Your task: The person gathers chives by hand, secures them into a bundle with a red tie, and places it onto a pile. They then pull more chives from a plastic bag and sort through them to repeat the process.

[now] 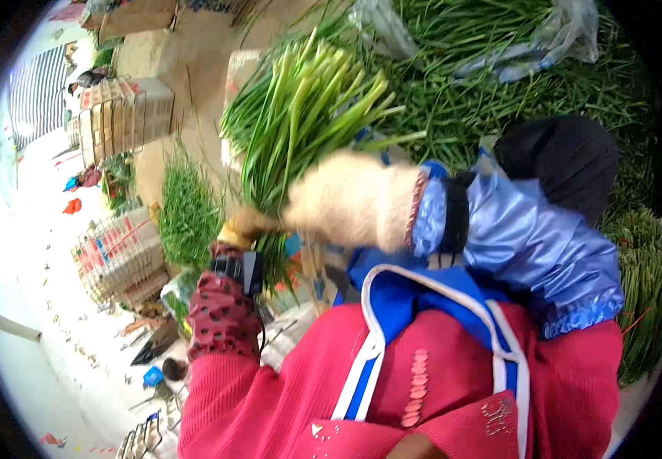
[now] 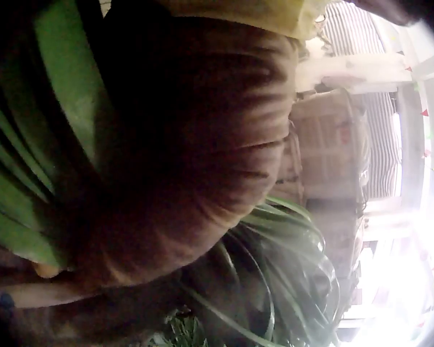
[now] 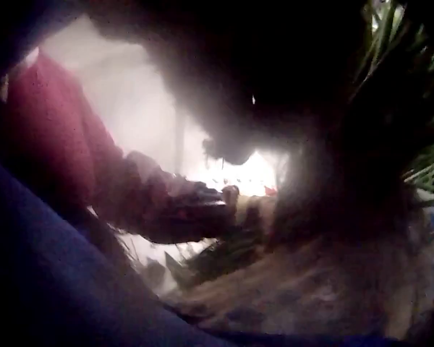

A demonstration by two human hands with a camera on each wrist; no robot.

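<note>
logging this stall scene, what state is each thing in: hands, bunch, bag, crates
bunch of green stalks, held up, tips fanned out
left hand, gloved, grips the bunch's base
right hand, gloved, against the bunch's lower stalks, blurred, grip unclear
plastic bag, crumpled, lying on loose greens, stalks inside
crates, stacked on the ground

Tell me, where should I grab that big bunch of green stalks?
Grab the bunch low down, at its narrow end, where the stalks are squeezed together, just as the left hand grips it. Come from the side and curl your fingers round. The tops fan out wide and loose, so they would likely slip apart.
</note>
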